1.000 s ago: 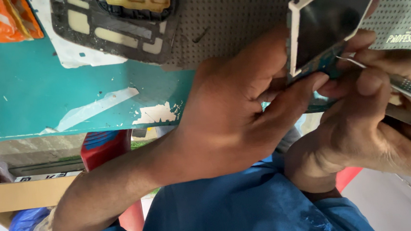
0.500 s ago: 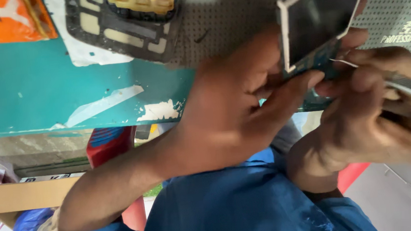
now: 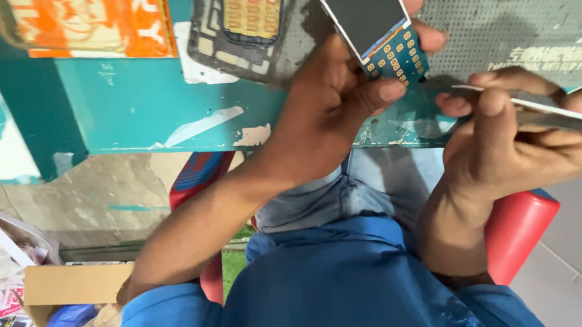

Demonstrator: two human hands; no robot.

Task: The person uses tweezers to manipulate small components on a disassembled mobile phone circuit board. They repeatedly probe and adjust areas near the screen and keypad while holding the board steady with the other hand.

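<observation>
Phone board [image 3: 382, 31] with screen, tilted; tweezers [image 3: 537, 109] beside.

Person is wearing a blue short-sleeved shirt [image 3: 352, 288], sleeves ending near the elbows, and light blue jeans [image 3: 360, 189]. Forearms are showing bare; left hand [image 3: 331, 104] and right hand [image 3: 505, 147] are wearing no gloves, rings or watch.

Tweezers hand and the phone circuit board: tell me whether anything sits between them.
Nothing visible does. The left hand holds the circuit board up by its lower edge, its thumb beneath the keypad contacts. The tweezers in the right hand point toward it across a bare gap over the mat.
</observation>
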